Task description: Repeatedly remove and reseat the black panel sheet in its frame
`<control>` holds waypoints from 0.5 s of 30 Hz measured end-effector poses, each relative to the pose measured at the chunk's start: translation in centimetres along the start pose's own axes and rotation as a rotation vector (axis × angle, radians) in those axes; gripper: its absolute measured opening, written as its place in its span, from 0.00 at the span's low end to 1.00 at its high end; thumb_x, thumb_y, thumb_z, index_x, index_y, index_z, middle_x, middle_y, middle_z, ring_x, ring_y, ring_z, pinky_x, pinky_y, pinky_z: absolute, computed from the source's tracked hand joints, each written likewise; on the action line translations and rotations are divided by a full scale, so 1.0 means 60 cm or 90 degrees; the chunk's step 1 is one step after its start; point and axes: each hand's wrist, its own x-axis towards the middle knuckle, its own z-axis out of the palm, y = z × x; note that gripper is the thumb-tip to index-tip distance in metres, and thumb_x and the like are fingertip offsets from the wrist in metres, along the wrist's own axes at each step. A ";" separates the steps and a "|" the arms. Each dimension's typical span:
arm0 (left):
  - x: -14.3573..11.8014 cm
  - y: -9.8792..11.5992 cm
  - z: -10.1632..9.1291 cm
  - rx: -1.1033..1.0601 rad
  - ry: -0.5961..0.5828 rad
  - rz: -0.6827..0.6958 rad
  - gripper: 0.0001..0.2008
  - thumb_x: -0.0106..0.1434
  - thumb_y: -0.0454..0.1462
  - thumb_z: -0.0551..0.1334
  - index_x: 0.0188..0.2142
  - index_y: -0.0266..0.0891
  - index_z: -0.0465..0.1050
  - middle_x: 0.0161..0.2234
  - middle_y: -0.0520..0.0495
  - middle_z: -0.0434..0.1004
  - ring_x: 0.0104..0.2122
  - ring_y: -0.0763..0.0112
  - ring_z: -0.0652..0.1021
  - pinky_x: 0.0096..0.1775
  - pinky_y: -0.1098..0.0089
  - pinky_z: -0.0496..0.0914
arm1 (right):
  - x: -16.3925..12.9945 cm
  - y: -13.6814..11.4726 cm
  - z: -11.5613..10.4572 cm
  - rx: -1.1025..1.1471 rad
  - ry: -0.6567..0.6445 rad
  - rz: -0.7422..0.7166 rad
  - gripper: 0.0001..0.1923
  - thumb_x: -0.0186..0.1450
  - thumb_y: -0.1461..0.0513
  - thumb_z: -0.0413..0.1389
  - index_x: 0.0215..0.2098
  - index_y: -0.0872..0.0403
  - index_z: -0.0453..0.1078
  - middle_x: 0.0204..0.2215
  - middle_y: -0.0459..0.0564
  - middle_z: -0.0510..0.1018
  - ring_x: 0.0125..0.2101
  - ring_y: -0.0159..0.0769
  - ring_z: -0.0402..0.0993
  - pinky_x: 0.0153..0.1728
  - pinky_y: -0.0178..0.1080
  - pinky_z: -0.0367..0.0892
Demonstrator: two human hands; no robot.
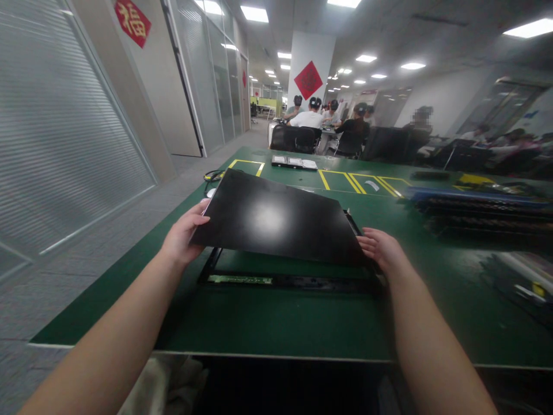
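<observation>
A flat black display panel (285,222) with a bright reflection on its glossy face is held tilted above the table, its left side higher. My left hand (184,233) grips the panel's left edge, thumb on the front and the other fingers hidden behind. At the lower right corner, my right hand (382,248) holds the panel's edge with fairly straight fingers, their tips partly hidden. Beneath the panel a black rectangular frame (319,283) lies on the table, mostly covered. A green circuit strip (239,279) shows along its near side.
The green table (268,328) bears yellow tape outlines (337,180). Hard drives (294,162) sit at the far edge, a cable (212,176) at the far left. Blurred stacked dark panels (475,210) lie at right. Several people sit at tables beyond.
</observation>
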 end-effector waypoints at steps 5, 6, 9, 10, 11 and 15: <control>-0.004 0.000 0.010 0.048 0.053 -0.021 0.22 0.38 0.31 0.67 0.37 0.39 0.79 0.29 0.51 0.81 0.25 0.66 0.77 0.24 0.70 0.73 | -0.006 -0.002 0.001 -0.034 0.049 -0.032 0.12 0.57 0.68 0.57 0.40 0.52 0.72 0.26 0.50 0.81 0.26 0.34 0.78 0.24 0.32 0.68; -0.005 0.001 0.012 0.053 0.064 -0.029 0.22 0.38 0.31 0.67 0.37 0.39 0.78 0.28 0.52 0.80 0.24 0.67 0.76 0.24 0.71 0.72 | -0.007 -0.003 0.001 -0.042 0.061 -0.042 0.12 0.56 0.68 0.57 0.39 0.52 0.72 0.26 0.49 0.81 0.26 0.34 0.78 0.24 0.32 0.67; -0.006 0.003 0.015 0.056 0.077 -0.046 0.22 0.38 0.32 0.68 0.37 0.39 0.77 0.27 0.53 0.78 0.23 0.69 0.75 0.23 0.73 0.69 | -0.010 -0.005 0.003 -0.078 0.088 -0.080 0.12 0.54 0.67 0.58 0.38 0.53 0.74 0.25 0.49 0.81 0.26 0.33 0.77 0.23 0.31 0.63; -0.007 0.003 0.016 0.056 0.077 -0.048 0.22 0.38 0.32 0.68 0.37 0.39 0.77 0.27 0.53 0.78 0.23 0.70 0.75 0.23 0.73 0.69 | -0.011 -0.005 0.003 -0.091 0.093 -0.092 0.13 0.54 0.66 0.58 0.38 0.53 0.75 0.25 0.49 0.81 0.25 0.33 0.77 0.22 0.31 0.61; -0.007 0.004 0.016 0.055 0.077 -0.048 0.22 0.38 0.32 0.68 0.37 0.39 0.77 0.27 0.53 0.78 0.23 0.70 0.75 0.23 0.73 0.69 | -0.012 -0.006 0.003 -0.101 0.098 -0.099 0.13 0.53 0.66 0.58 0.38 0.54 0.75 0.25 0.49 0.81 0.25 0.33 0.77 0.22 0.31 0.61; -0.005 0.002 0.014 0.054 0.078 -0.038 0.21 0.38 0.31 0.67 0.37 0.39 0.77 0.27 0.53 0.78 0.23 0.71 0.75 0.22 0.74 0.68 | -0.009 -0.006 -0.001 -0.095 0.100 -0.121 0.12 0.52 0.66 0.58 0.36 0.55 0.75 0.23 0.49 0.79 0.26 0.36 0.78 0.25 0.33 0.65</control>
